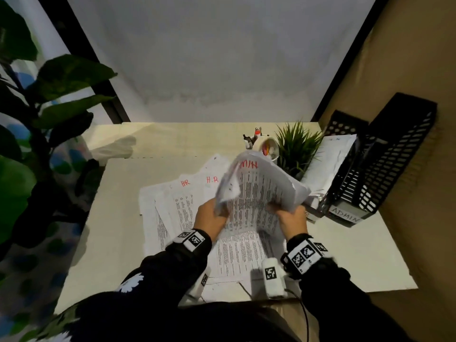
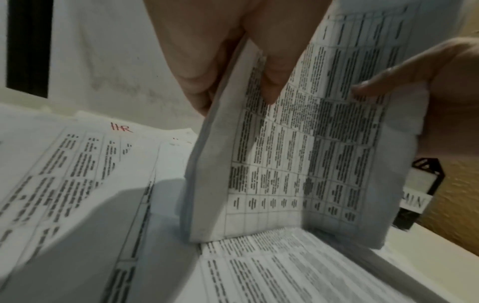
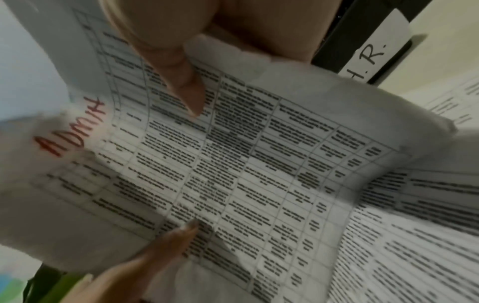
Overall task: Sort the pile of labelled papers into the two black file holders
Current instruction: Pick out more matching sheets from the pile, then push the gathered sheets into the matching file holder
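Observation:
I hold a bundle of printed sheets (image 1: 259, 188) marked ADMIN in red, lifted and curled above the pile. My left hand (image 1: 217, 211) pinches its left edge, thumb (image 2: 274, 71) on the printed face. My right hand (image 1: 278, 211) grips the right edge, thumb (image 3: 181, 82) on top of the bundle (image 3: 233, 164). Beneath lies the spread pile (image 1: 182, 206), with sheets marked HR (image 2: 77, 164). Two black mesh file holders stand at the right: the ADMIN holder (image 1: 385, 164) and, just left of it, the HR holder (image 1: 343, 124) with papers inside; its label (image 3: 373, 55) shows in the right wrist view.
A small potted grass plant (image 1: 296, 146), a tape roll (image 1: 266, 146) and a pen cup (image 1: 254, 137) stand behind the pile. A large leafy plant (image 1: 37, 119) fills the left side. A brown wall (image 1: 407, 70) runs behind the holders on the right.

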{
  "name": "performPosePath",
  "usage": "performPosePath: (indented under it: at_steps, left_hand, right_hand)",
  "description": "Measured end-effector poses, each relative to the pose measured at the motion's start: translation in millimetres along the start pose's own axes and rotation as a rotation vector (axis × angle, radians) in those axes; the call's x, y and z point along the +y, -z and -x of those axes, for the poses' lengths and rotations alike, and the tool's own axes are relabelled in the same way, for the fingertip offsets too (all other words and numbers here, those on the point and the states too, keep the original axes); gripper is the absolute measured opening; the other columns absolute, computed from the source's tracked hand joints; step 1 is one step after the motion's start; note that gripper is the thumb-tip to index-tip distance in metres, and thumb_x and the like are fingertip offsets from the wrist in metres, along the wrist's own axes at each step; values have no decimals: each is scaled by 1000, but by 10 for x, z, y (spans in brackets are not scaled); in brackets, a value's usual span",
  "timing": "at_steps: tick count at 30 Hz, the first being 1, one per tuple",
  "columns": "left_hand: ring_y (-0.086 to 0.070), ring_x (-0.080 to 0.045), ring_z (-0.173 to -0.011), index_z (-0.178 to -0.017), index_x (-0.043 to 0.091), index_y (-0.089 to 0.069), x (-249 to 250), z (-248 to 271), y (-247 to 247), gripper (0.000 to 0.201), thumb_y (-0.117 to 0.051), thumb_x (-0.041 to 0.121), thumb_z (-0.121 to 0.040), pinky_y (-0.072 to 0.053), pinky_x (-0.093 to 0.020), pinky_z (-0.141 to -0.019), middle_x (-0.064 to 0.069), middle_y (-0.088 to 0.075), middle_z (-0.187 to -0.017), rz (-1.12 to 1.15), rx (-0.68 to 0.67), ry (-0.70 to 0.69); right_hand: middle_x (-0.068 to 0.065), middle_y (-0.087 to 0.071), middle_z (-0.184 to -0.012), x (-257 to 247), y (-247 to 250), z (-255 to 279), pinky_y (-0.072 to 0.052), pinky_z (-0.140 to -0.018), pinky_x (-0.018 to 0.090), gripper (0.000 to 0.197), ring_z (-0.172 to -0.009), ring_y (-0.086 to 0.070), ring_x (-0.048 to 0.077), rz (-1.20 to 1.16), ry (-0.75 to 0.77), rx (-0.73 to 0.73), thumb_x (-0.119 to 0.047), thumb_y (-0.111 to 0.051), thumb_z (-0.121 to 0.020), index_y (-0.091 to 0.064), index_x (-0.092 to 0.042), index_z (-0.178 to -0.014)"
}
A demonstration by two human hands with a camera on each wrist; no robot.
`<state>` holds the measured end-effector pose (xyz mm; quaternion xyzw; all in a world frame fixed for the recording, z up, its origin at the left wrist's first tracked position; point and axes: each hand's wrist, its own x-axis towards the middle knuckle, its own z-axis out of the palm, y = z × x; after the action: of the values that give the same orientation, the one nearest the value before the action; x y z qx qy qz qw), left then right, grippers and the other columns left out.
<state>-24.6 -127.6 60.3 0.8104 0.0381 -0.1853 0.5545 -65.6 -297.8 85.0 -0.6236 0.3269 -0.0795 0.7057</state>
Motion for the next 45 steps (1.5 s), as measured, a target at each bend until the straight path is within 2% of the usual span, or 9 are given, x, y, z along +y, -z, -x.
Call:
performPosePath:
  at_steps: [3, 9, 13, 17, 20, 26, 30, 35, 45]
  left_hand:
    - [-59, -17, -73, -85, 20, -59, -37, -10, -10, 6, -59, 23, -90, -42, -14, -57, -4, -62, -82, 71, 53, 6]
    - [-60, -16, -89, -124, 9, -54, 151, -55, -146, 35, -57, 21, -91, -49, -22, -77, -5, -65, -104, -48, -134, 19]
    - [-65, -25, -88, -95, 12, -60, 766, -73, -198, 12, -64, 20, -87, -49, -18, -70, -3, -65, -85, -46, -241, -71]
    - [-44, -18, -57, -70, 12, -47, 1403, -129, -480, 21, -58, 13, -89, -35, -22, -50, 0, -43, -60, -128, -276, -243]
    - [-40, -12, -50, -58, 16, -44, 1771, -159, -766, 32, -56, 9, -87, -31, -22, -50, 3, -43, -57, -158, -237, -385]
    - [-56, -25, -71, -90, 11, -62, 2233, -52, -1470, 20, -45, 1, -89, -41, -27, -64, -5, -59, -76, -273, -162, -600]
    - [-64, -32, -89, -125, 14, -54, 2219, -92, -2022, 42, -43, 0, -86, -55, -38, -79, -14, -68, -104, -243, -132, -566]
    - [-57, -37, -99, -111, 7, -55, 2035, -183, -2525, 27, -44, 23, -92, -47, -40, -81, -16, -59, -110, -470, -46, -415]
    - [-60, -43, -96, -112, 3, -49, 2019, -168, -2787, 24, -38, 17, -97, -46, -46, -76, -24, -64, -105, -383, -29, -354]
  right_hand:
    - [11, -68, -88, 12, 76, -23, -55, -80, 29, 10, -71, -64, 13, 48, -20, -5, 2, -62, -81, -65, 3, -91]
    - [17, -68, -86, -3, 270, -22, -57, -76, 28, 10, -62, -64, 11, 187, -81, -71, 3, -56, -86, -64, -1, -90]
    - [14, -66, -99, -356, 679, -249, -55, -82, 33, 29, -91, -68, 21, -1, -130, -53, 1, -58, -84, -53, 6, -112]
    - [-2, -68, -64, -689, 1159, -540, -49, -50, 13, 10, -60, -65, 10, 85, 105, 101, 2, -60, -83, -63, 1, -92]
    - [2, -56, -69, -750, 1574, -813, -54, -65, 18, 27, -66, -54, 17, 226, 227, 431, -12, -63, -84, -61, -7, -110]
    - [18, -56, -129, -523, 2100, -1251, -48, -93, 53, 64, -114, -55, 39, 539, 25, 531, -38, -61, -81, -44, -12, -137]
    - [19, -69, -105, -422, 2178, -1381, -55, -79, 51, 39, -89, -66, 41, 560, 36, 467, -26, -55, -85, -61, -14, -121]
    - [8, -63, -81, -250, 2301, -1497, -50, -69, 42, 41, -70, -57, 26, 546, 66, 395, -37, -51, -80, -64, -15, -113]
    - [9, -62, -82, -175, 2369, -1533, -54, -75, 49, 47, -74, -59, 25, 529, 111, 355, -40, -48, -74, -65, -10, -106]
